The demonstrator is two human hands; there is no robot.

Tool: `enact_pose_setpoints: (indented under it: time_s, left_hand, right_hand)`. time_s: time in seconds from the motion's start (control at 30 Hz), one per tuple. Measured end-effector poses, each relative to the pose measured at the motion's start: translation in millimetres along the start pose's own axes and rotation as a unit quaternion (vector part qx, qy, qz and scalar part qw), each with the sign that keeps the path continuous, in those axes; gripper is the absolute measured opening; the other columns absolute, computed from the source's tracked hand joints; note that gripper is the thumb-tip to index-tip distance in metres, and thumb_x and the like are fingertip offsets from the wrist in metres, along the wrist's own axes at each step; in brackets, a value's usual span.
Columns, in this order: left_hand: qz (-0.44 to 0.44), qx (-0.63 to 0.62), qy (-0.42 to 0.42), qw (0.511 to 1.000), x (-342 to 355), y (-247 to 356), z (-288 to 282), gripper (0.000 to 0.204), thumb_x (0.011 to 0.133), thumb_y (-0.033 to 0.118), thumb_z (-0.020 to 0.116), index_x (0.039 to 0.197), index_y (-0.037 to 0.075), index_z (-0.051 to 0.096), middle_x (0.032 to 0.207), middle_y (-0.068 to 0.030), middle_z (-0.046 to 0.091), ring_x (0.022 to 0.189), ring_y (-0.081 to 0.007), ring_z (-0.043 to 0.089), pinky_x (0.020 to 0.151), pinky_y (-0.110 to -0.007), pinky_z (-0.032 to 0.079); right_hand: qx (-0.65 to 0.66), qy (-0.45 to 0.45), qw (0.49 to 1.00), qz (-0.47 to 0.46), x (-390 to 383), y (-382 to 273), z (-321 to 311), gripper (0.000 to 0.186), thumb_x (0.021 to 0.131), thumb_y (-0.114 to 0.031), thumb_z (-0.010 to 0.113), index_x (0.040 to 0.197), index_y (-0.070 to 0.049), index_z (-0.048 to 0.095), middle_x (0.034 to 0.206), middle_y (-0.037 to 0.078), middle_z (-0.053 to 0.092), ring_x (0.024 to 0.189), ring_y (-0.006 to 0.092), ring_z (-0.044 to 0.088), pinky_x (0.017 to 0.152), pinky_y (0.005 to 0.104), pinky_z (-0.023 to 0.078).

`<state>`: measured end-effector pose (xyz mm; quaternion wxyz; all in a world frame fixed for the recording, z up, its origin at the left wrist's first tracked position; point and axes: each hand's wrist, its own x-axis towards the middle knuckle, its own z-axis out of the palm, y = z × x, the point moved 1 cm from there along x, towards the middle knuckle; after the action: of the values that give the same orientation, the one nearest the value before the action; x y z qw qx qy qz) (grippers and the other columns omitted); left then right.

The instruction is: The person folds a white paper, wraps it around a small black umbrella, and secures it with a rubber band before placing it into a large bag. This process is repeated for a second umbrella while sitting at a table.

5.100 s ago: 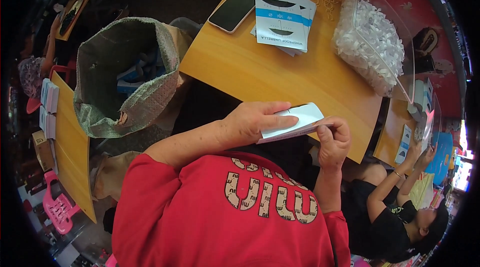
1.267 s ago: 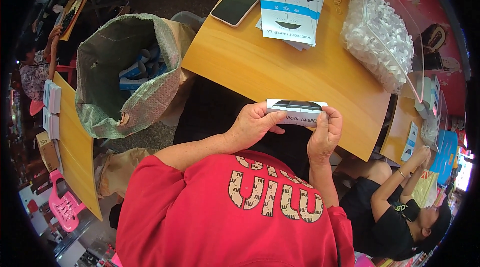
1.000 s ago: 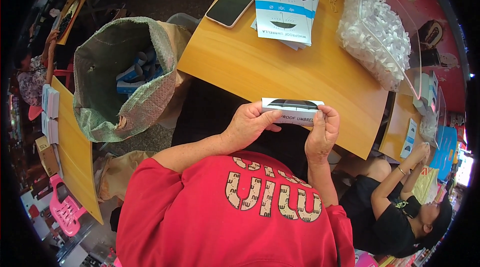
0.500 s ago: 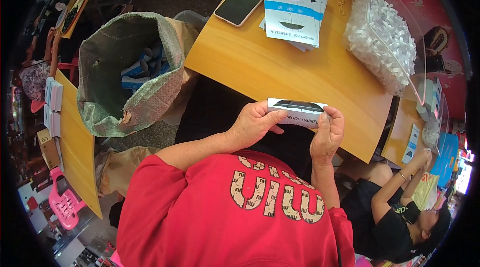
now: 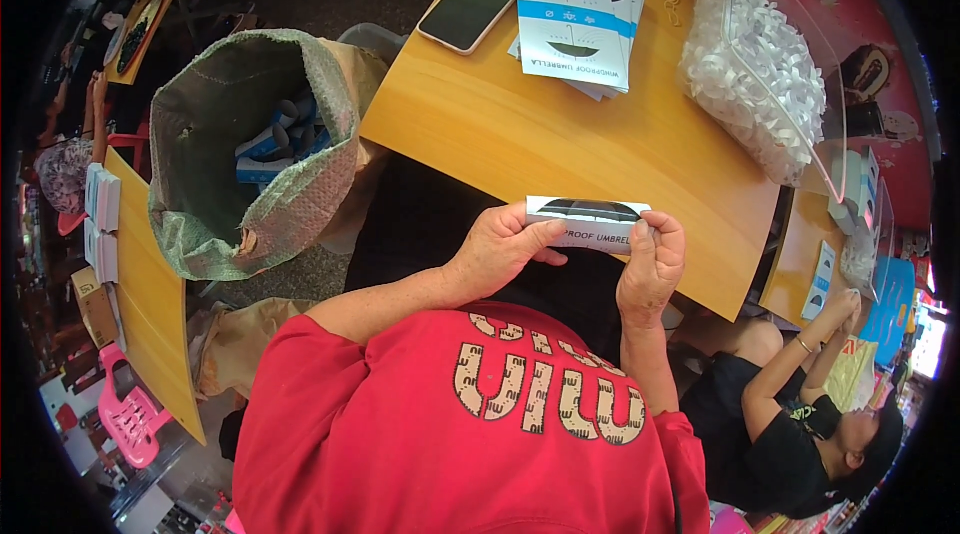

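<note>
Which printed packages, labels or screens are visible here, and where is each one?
Folded card: held between left hand and right hand; white, dark umbrella picture.
Card stack: far on the table; white, blue band.
Phone: left of the stack; dark screen.

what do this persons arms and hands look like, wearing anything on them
Both hands, the left hand and the right hand, are bare: no gloves, and no rings or watch that I can make out. The forearms are bare too. Short sleeves of a red T-shirt with patterned lettering end near the elbows.
</note>
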<state>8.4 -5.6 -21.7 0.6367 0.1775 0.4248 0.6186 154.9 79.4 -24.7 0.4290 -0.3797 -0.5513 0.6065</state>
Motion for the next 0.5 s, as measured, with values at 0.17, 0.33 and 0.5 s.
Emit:
enact_pose_setpoints:
  time_s: [0.17, 0.33, 0.5]
  left_hand:
    - [0.017, 0.027, -0.014, 0.999, 1.0, -0.7, -0.2, 0.024, 0.085, 0.017, 0.048, 0.101, 0.0, 0.053, 0.094, -0.0047, 0.056, 0.083, -0.0091, 0.053, 0.071, -0.022, 0.048]
    - [0.028, 0.054, -0.006, 0.998, 0.9, -3.9, -1.8, 0.023, 0.084, 0.016, 0.05, 0.1, -0.001, 0.053, 0.091, -0.0046, 0.056, 0.08, -0.0079, 0.053, 0.07, -0.021, 0.047]
    - [0.028, 0.037, -0.003, 0.999, 1.3, -2.1, 0.1, 0.023, 0.084, 0.015, 0.05, 0.1, -0.001, 0.053, 0.092, -0.0049, 0.056, 0.081, -0.0089, 0.053, 0.071, -0.021, 0.047]
  right_hand:
    - [-0.011, 0.018, 1.0, -0.014, 0.5, -2.5, 1.0, 0.012, 0.083, -0.003, 0.047, 0.094, -0.001, 0.045, 0.08, 0.001, 0.051, 0.07, 0.0041, 0.045, 0.062, 0.0166, 0.038]
    - [0.006, 0.017, 1.0, 0.004, -0.5, -2.9, 0.5, 0.011, 0.082, -0.004, 0.047, 0.092, 0.0, 0.046, 0.085, 0.005, 0.051, 0.078, 0.0086, 0.047, 0.072, 0.0202, 0.037]
    - [0.006, 0.015, 1.0, 0.003, -0.7, -3.1, -0.1, 0.011, 0.082, -0.004, 0.047, 0.092, 0.0, 0.046, 0.085, 0.005, 0.051, 0.078, 0.0083, 0.047, 0.072, 0.0197, 0.037]
